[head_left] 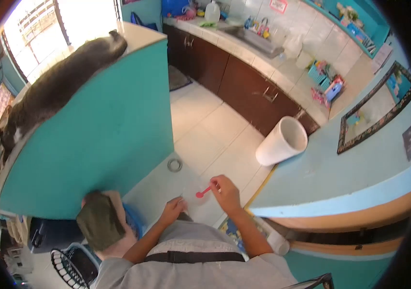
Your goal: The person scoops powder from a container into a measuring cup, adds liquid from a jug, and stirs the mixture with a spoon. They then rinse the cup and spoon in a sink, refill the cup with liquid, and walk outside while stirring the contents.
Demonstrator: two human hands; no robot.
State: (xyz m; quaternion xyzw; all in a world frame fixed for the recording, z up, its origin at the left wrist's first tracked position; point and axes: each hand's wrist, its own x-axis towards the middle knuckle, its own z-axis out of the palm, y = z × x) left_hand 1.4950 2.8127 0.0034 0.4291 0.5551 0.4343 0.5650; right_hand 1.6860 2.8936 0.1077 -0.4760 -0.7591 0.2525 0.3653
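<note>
My right hand (225,194) pinches the handle of a small pink scoop (200,194) in front of my body. The scoop's round end points left, toward my other hand. My left hand (172,211) is closed at the fingertips, a little lower and to the left. Something pale or see-through may be between its fingers, but I cannot make it out. Both hands are held above the light floor, apart from each other.
A cat (66,77) lies along the top of the teal partition (104,125). A grey ring-shaped thing (174,165) is on the floor. A white bin (282,142) stands beside the kitchen counter (249,55). Cloths (102,221) and a dark basket (75,267) are at lower left.
</note>
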